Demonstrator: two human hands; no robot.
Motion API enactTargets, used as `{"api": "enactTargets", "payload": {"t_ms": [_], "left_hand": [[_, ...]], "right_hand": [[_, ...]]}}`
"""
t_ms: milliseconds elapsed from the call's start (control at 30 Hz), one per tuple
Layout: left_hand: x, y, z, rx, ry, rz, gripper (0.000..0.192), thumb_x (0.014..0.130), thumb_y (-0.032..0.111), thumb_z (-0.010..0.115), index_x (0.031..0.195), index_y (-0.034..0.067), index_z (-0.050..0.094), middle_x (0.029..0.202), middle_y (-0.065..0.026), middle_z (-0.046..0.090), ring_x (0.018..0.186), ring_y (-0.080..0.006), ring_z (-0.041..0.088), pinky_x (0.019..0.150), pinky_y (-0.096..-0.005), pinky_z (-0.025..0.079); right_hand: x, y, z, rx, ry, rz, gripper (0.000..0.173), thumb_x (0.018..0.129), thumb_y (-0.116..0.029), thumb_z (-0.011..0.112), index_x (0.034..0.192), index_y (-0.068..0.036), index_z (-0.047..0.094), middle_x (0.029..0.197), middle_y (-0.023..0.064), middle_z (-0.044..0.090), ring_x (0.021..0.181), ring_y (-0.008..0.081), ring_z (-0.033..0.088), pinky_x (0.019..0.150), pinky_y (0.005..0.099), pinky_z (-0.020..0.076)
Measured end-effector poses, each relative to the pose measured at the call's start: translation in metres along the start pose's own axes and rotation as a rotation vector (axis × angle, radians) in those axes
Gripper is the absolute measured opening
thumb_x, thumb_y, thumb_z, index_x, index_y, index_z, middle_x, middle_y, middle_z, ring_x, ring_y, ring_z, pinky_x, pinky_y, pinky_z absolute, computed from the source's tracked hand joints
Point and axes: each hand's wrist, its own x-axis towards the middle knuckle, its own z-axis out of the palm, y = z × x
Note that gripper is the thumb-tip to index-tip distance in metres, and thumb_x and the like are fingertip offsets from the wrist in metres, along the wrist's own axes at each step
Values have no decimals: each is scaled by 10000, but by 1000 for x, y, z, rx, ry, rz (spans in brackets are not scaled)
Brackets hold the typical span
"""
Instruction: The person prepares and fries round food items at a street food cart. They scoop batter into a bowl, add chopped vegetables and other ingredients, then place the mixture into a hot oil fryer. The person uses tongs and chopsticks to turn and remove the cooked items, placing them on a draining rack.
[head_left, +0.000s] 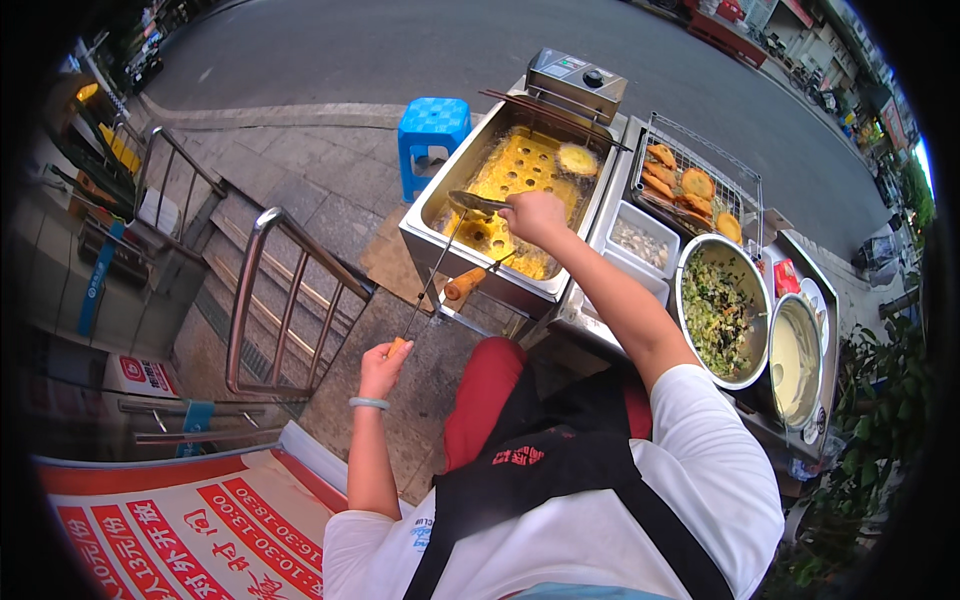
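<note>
My left hand (381, 372) grips the wooden handle (397, 346) of a long metal rod (433, 283), which slants up over the near left rim of a steel deep fryer (495, 285). My right hand (534, 216) holds a metal spoon (475, 201) above the oil. The spoon's head is close to the rod's far end, and I cannot tell whether they touch. A pale round cake (577, 160) floats in the bubbling oil (517, 176) at the far right. A second wooden-handled tool (465, 283) rests over the fryer's near rim.
Right of the fryer are a wire rack (750, 217) of fried cakes (697, 184), white tubs (641, 236), a bowl of chopped vegetables (716, 315) and a container of batter (793, 367). Chopsticks (555, 120) span the fryer. A blue stool (433, 124) and metal handrail (255, 292) stand left.
</note>
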Motion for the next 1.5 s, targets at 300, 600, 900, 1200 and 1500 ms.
{"api": "enactTargets", "payload": {"t_ms": [300, 600, 900, 1200, 1500], "left_hand": [[0, 1, 2, 41, 11, 16, 314, 872, 359, 770, 769, 84, 660, 592, 65, 514, 461, -28, 421, 421, -216, 294], [0, 3, 6, 83, 47, 34, 363, 874, 364, 770, 735, 47, 658, 582, 65, 495, 495, -28, 409, 437, -240, 314], [1, -2, 8, 82, 52, 62, 332, 874, 334, 774, 760, 36, 681, 596, 77, 504, 512, -24, 399, 450, -239, 306], [5, -16, 4, 53, 48, 50, 295, 870, 305, 784, 799, 31, 700, 613, 84, 513, 535, -16, 398, 466, -231, 306], [4, -33, -8, -17, -7, -20, 275, 882, 302, 772, 765, 71, 678, 589, 71, 509, 462, -23, 413, 413, -225, 300]], "right_hand": [[10, 3, 6, 116, -3, 49, 325, 885, -432, 642, 891, -128, 759, 803, 142, 706, 821, 332, 693, 706, 464, 535], [11, -8, 12, 104, 2, 83, 304, 888, -406, 634, 900, -129, 759, 820, 135, 707, 839, 345, 692, 730, 459, 535], [24, -14, 15, 144, 87, 151, 303, 878, -405, 637, 873, -127, 756, 813, 145, 704, 820, 334, 700, 701, 446, 541], [31, -14, 22, 37, 50, 100, 293, 884, -423, 633, 917, -154, 746, 809, 120, 710, 800, 333, 691, 677, 469, 535], [73, 22, -15, -298, -13, -338, 144, 790, -290, 728, 812, -149, 750, 835, 74, 719, 822, 279, 704, 657, 412, 530]]}}
